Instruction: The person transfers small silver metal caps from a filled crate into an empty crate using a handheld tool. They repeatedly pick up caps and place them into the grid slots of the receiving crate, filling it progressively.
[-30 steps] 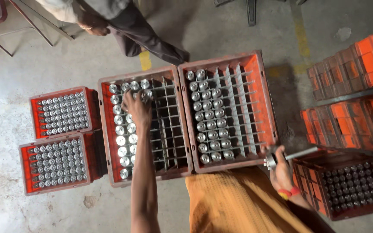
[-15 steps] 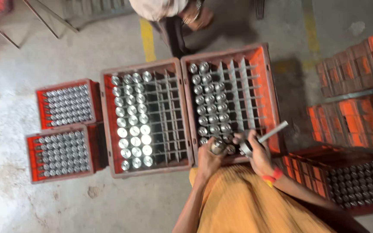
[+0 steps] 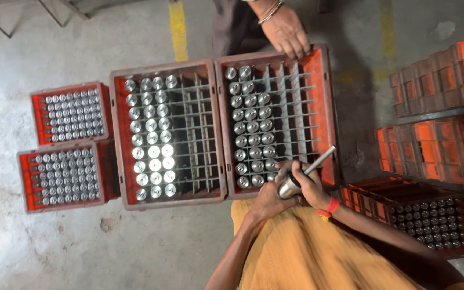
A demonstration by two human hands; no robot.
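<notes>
Two big red crates (image 3: 326, 107) of metal cylinders lie just ahead of both hands. The right hand (image 3: 307, 185) is closed on a metal cylinder (image 3: 288, 189) and a thin rod (image 3: 320, 159) — the left hand (image 3: 267, 201) cups the cylinder from beneath.

Both forearms rise from the lower edge of the view and converge near its centre. The left arm comes in bare from about 6 o'clock, angling toward 1 o'clock, and its left hand (image 3: 267, 200) curls upward with fingers bent. The right arm enters from about 4 o'clock, pointing toward 10 o'clock, with a red band at the wrist. The right hand (image 3: 308, 183) is closed, knuckles up, fingers wrapped tight. The two hands touch, the right just above the left.
</notes>
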